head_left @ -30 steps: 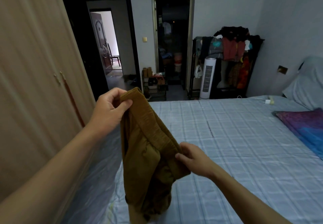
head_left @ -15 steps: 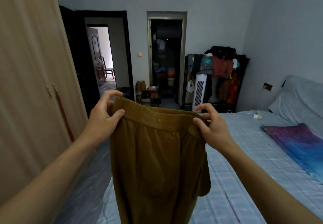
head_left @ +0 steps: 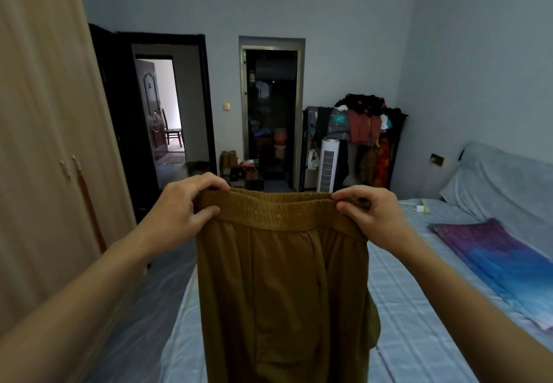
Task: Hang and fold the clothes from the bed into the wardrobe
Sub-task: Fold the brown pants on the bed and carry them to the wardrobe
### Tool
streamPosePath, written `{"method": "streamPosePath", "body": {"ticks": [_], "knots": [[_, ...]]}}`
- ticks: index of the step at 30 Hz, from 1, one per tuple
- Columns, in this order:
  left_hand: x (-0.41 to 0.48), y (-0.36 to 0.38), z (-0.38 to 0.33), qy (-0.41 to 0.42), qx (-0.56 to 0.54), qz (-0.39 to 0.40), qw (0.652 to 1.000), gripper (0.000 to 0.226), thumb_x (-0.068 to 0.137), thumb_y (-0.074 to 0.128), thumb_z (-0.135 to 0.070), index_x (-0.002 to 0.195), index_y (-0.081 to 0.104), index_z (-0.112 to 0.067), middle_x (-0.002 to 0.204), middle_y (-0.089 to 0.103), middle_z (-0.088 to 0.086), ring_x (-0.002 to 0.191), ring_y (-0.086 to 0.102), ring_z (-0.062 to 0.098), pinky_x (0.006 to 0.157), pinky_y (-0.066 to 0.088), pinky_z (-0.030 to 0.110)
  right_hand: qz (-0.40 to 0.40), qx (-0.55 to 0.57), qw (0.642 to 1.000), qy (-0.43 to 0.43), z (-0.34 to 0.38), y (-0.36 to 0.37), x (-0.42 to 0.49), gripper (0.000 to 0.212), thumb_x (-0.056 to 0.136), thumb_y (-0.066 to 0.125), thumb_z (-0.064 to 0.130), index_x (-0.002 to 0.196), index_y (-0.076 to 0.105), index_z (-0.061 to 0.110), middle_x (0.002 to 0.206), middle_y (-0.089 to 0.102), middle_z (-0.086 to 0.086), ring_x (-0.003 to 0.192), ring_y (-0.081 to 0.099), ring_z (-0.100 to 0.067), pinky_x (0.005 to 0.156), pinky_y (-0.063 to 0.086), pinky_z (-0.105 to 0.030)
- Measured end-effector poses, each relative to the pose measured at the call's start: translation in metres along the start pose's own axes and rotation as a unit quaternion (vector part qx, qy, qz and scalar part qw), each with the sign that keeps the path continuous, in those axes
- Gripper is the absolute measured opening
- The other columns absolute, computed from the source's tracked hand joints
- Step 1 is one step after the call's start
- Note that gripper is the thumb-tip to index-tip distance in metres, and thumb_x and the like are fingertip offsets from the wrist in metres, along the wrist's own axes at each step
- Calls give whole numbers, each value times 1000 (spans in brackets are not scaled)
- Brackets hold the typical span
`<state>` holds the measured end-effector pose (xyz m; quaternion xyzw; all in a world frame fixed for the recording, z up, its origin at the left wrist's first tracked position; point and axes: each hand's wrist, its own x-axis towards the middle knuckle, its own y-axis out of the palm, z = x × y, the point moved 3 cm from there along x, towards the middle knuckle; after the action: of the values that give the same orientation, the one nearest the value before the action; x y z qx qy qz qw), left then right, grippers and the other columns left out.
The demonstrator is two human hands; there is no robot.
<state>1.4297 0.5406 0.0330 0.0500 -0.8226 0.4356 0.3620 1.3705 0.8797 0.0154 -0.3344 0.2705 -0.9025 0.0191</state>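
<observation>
Mustard-brown trousers (head_left: 284, 278) against a pale blue room.

The trousers I hold up are a plain ochre brown, the waistband the same shade. The bed (head_left: 419, 308) wears a light blue sheet checked with thin paler lines, and on it lies a blanket (head_left: 496, 263) mottled purple running into bright blue. The wardrobe (head_left: 45, 128) is pale beige wood with a faint vertical grain. The walls (head_left: 329, 8) are grey-blue. The rack (head_left: 368, 122) shows black, rust red and orange clothes, beside a white fan (head_left: 327, 165). The door frame (head_left: 206, 98) is black.
</observation>
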Motion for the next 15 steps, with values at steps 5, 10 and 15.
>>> {"method": "streamPosePath", "body": {"ticks": [5, 10, 15], "knots": [[1, -8, -2, 5, 44, 17, 999, 41, 82, 76, -9, 99, 58, -42, 97, 60, -19, 84, 59, 3, 64, 45, 15, 19, -20, 1000, 14, -6, -4, -7, 14, 85, 76, 20, 98, 78, 23, 97, 72, 10, 96, 66, -5, 82, 57, -28], [2, -20, 6, -24, 35, 19, 999, 30, 86, 72, -12, 88, 61, -40, 88, 62, -13, 79, 59, 4, 65, 44, 21, 82, 15, 996, 31, -6, -8, -11, 13, 76, 78, 33, 87, 78, 27, 93, 73, 5, 87, 70, -13, 71, 62, -32], [10, -32, 15, -75, -43, -39, 996, 23, 89, 69, -11, 87, 63, -34, 81, 64, -11, 73, 62, 5, 65, 48, 25, 193, 136, 968, 80, -9, -5, -23, 17, 71, 80, 25, 86, 76, 20, 95, 74, -9, 78, 74, -23, 66, 62, -35]]}}
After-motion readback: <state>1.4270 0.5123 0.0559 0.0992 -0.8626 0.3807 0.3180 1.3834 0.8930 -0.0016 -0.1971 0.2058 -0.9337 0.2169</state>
